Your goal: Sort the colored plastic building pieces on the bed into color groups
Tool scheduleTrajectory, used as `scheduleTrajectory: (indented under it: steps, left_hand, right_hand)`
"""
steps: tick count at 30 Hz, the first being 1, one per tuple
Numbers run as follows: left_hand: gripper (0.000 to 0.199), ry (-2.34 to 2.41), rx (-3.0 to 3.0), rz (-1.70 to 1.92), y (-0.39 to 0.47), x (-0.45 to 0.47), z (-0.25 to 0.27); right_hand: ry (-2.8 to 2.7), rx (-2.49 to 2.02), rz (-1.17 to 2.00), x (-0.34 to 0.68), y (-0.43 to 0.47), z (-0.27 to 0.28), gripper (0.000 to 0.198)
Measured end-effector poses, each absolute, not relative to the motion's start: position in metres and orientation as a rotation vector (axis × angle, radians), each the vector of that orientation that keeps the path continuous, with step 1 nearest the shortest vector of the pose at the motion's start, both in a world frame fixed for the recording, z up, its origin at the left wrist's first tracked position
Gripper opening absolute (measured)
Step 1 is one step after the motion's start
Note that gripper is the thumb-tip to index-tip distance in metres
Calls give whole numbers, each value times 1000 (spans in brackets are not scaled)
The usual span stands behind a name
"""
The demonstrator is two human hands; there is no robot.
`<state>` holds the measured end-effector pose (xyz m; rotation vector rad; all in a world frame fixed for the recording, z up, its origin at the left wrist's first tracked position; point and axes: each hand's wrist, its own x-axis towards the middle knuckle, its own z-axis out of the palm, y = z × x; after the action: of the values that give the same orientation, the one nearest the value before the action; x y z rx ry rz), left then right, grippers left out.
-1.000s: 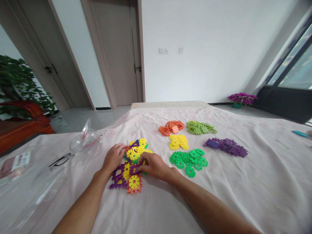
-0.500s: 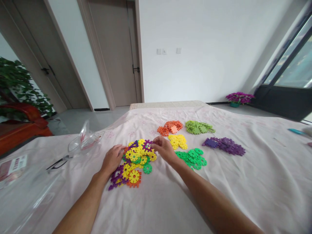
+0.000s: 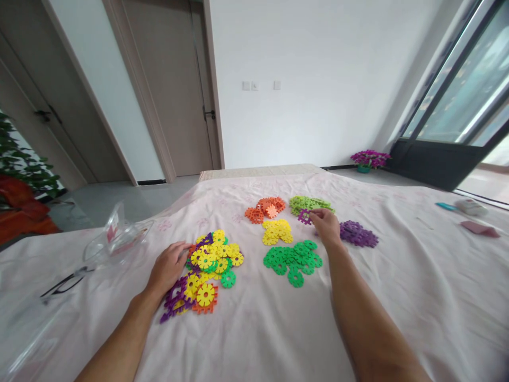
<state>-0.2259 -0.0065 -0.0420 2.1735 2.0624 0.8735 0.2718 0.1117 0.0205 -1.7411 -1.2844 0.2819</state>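
My right hand (image 3: 326, 223) pinches a purple square notched building piece (image 3: 305, 216) and holds it up between the light green pile (image 3: 312, 204) and the purple pile (image 3: 358, 234). At the left edge of a mixed pile of yellow, green, purple and orange pieces (image 3: 217, 257) rests my left hand (image 3: 170, 262). Its fingers are stretched out and touch the pile's edge, with nothing gripped. Sorted by colour nearby lie an orange pile (image 3: 265, 208), a yellow pile (image 3: 277, 232) of flower-shaped discs and a green pile (image 3: 294, 259) of similar discs.
Eyeglasses (image 3: 66, 284) and clear plastic packaging (image 3: 119, 233) lie on the left of the cloth-covered table (image 3: 254, 329). On the far right are a light blue item (image 3: 446, 206), a whitish object (image 3: 471, 207) and a pink folded piece (image 3: 480, 228).
My right hand has moved right from the mixed pile toward the purple pile, carrying the purple square piece. My left hand stays beside the mixed pile. The view has turned slightly right.
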Motion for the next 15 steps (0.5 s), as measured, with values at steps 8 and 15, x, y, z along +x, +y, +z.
scheduleTrajectory:
  steps: [8, 15]
  left_hand:
    - [39, 2072, 2191, 858, -7, -226, -43]
    - [40, 2056, 2200, 854, -7, -226, -42]
  right_hand:
    - [-917, -2073, 16, 304, 98, 20, 33]
    - [-837, -2149, -134, 318, 91, 10, 35]
